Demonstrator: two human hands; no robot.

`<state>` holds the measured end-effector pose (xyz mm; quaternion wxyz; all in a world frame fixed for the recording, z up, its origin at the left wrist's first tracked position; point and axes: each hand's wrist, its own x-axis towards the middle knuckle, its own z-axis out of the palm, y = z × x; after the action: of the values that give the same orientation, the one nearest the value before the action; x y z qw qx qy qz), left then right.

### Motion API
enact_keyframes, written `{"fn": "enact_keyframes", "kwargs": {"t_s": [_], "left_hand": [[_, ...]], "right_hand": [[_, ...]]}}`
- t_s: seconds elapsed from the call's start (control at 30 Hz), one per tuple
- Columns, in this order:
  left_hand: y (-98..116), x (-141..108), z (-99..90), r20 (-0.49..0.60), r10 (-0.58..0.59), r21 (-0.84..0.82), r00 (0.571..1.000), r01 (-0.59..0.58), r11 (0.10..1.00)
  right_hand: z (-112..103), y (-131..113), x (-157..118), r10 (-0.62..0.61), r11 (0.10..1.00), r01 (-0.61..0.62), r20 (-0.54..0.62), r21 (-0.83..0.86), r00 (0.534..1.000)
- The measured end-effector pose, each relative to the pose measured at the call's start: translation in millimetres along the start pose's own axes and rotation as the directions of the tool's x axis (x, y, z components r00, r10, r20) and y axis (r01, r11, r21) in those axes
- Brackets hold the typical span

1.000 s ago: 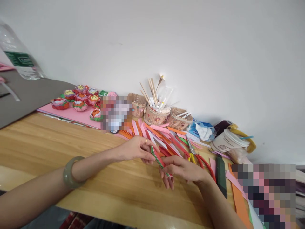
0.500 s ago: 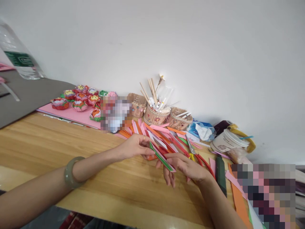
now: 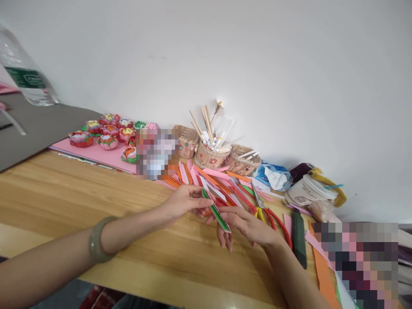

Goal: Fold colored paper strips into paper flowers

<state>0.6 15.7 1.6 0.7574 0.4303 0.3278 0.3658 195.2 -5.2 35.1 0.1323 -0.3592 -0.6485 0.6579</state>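
1. Paper (image 3: 220,218), folded, green along its left side, slants above the table (image 3: 83,189) in the head view.
2. Left hand (image 3: 183,202) pinches its far end between thumb and fingers.
3. Right hand (image 3: 246,224) grips it towards the near end.
4. Loose strips (image 3: 216,174) lie beyond; red-handled scissors (image 3: 258,198) lie right.

You've got a plain pale wall (image 3: 273,77) filling the upper half, a few faint marks on it, softly shaded toward the right. Right up near it, there's your wooden table (image 3: 58,193), light brown with streaky grain, shiny along its near edge, and a dark grey surface (image 3: 41,124) over at far left.
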Motion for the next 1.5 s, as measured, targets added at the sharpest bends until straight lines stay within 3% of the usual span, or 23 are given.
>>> {"fn": "enact_keyframes", "kwargs": {"t_s": [0.17, 0.33, 0.4, 0.47, 0.53, 0.6, 0.67, 0.77, 0.97, 1.2, 1.5], "left_hand": [[1.4, -1.1, 2.4, 0.001, 0.006, -0.027, 1.000, -0.006, 1.000], [1.2, 0.3, -1.2, -0.012, 0.044, -0.050, 0.999, -0.045, 0.998], [-0.1, 1.7, -3.2, -0.032, 0.055, -0.046, 0.998, -0.057, 0.997], [-1.5, 3.5, -5.0, -0.043, 0.055, -0.048, 0.998, -0.057, 0.997], [-2.7, 5.1, -6.1, -0.049, 0.059, -0.056, 0.997, -0.062, 0.997], [-3.4, 6.1, -6.5, -0.057, 0.066, -0.061, 0.996, -0.070, 0.996], [-3.3, 6.2, -6.3, -0.069, 0.077, -0.055, 0.995, -0.081, 0.995], [-1.9, 5.5, -5.6, -0.079, 0.102, -0.036, 0.992, -0.105, 0.994], [1.7, 4.4, -4.6, -0.084, 0.127, 0.013, 0.988, -0.126, 0.992], [1.6, 4.6, -5.1, -0.045, 0.129, 0.042, 0.991, -0.127, 0.991], [2.1, 4.4, -6.6, -0.022, 0.131, 0.052, 0.991, -0.130, 0.990]], "right_hand": [[1.0, -1.8, 0.3, 0.011, 1.000, -0.012, -0.044, -0.025, 0.999], [0.0, 0.6, 3.0, -0.033, 0.997, 0.018, -0.197, -0.073, 0.980], [0.1, 3.7, 5.9, -0.110, 0.986, 0.066, -0.302, -0.151, 0.947], [1.1, 7.5, 9.0, -0.238, 0.951, 0.116, -0.440, -0.286, 0.866], [3.2, 10.6, 11.2, -0.415, 0.873, 0.153, -0.539, -0.464, 0.733], [5.6, 11.9, 11.6, -0.583, 0.755, 0.167, -0.533, -0.634, 0.614], [7.9, 11.0, 10.9, -0.673, 0.647, 0.151, -0.465, -0.748, 0.575], [9.5, 8.1, 9.8, -0.647, 0.621, 0.115, -0.424, -0.775, 0.634], [4.3, 6.7, 11.0, -0.448, 0.840, 0.137, -0.529, -0.525, 0.721], [-2.2, 4.5, 11.4, -0.256, 0.957, 0.118, -0.577, -0.266, 0.775], [-2.4, 7.9, 12.7, -0.226, 0.963, 0.099, -0.555, -0.249, 0.801]]}}
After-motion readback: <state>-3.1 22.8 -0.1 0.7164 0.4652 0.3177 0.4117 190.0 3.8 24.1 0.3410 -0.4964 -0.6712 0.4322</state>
